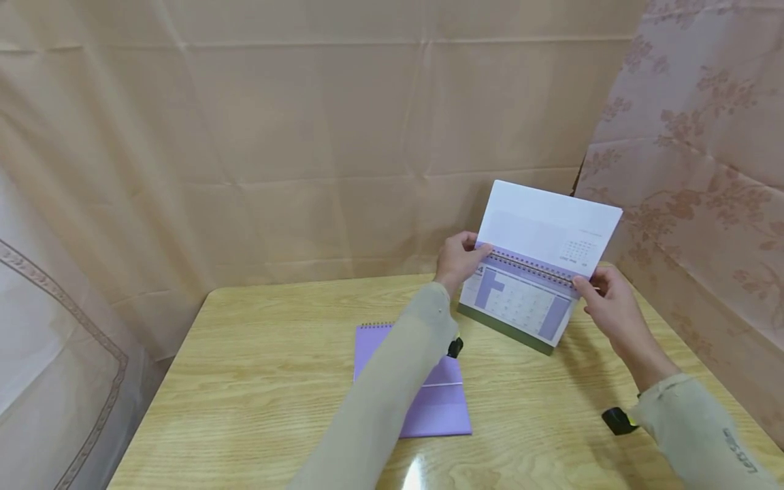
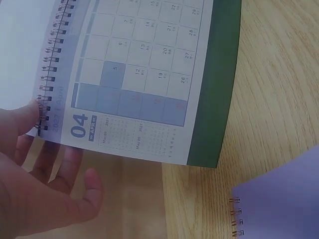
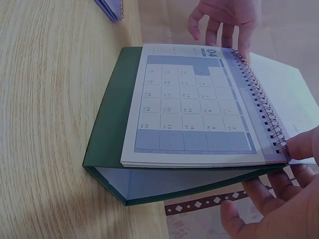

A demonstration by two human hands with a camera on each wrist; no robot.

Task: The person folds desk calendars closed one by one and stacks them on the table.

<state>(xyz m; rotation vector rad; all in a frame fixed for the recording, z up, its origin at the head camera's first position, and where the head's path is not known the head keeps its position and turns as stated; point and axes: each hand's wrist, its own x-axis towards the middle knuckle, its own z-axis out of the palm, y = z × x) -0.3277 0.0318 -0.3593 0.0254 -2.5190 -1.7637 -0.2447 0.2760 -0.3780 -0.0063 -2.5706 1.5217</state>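
While half-curled, left fingers (image 2: 66, 172) and right fingers (image 3: 261, 194) around calendar (image 1: 520, 301)

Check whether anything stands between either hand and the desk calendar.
Nothing visible does: the left hand and right hand hold the desk calendar at opposite ends of its spiral binding. The purple notebook lies apart.

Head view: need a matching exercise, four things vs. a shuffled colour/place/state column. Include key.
Things
1. calendar
2. notebook
3. left hand
4. right hand

Place, colour or state
A. purple, lying on the table
B. holding at the right end of the coil, as seen in the head view
C. open at month 04
D. holding at the left end of the coil, as seen in the head view

Pairs: 1-C, 2-A, 3-D, 4-B
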